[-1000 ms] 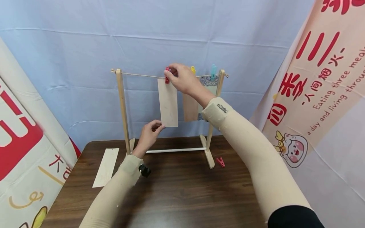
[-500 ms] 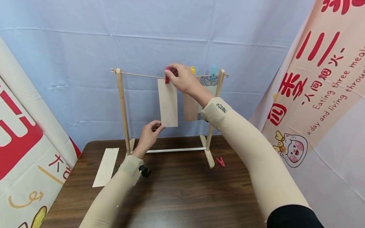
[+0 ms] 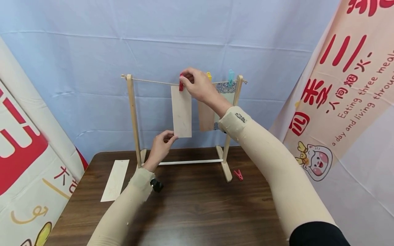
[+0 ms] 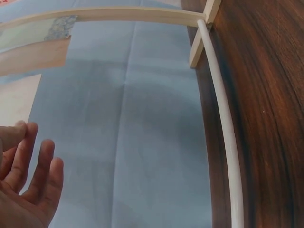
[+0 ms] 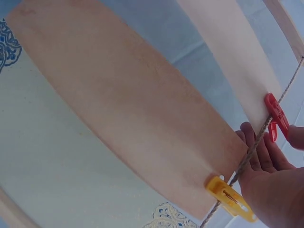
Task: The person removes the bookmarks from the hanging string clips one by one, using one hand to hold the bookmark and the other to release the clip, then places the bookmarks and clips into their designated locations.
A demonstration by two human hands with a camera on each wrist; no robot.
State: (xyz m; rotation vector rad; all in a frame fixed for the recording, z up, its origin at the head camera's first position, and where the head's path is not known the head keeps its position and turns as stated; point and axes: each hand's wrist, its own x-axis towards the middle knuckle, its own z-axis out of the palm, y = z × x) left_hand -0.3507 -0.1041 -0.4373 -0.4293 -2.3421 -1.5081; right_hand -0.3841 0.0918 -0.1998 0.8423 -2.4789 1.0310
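A cream paper strip [image 3: 181, 112] hangs from the rope [image 3: 150, 81] of a small wooden rack [image 3: 132, 119]. At its top edge is a red clothespin [image 3: 181, 84], which my right hand [image 3: 200, 85] pinches between thumb and fingers. The right wrist view has this red clothespin [image 5: 276, 114] over the rope, with the thumb on its end. Down at the strip's lower left corner, my left hand [image 3: 160, 147] holds the paper by thumb and index fingertip. The other fingers of that hand [image 4: 31, 185] are loosely bent in the left wrist view.
Right of the strip hang a tan strip [image 3: 206, 118] with a yellow clothespin [image 5: 230, 197] and a patterned sheet [image 3: 226, 87] with a blue clothespin [image 3: 231, 78]. On the table [image 3: 197, 205] lie another cream strip [image 3: 115, 181] and a pink clothespin [image 3: 238, 175].
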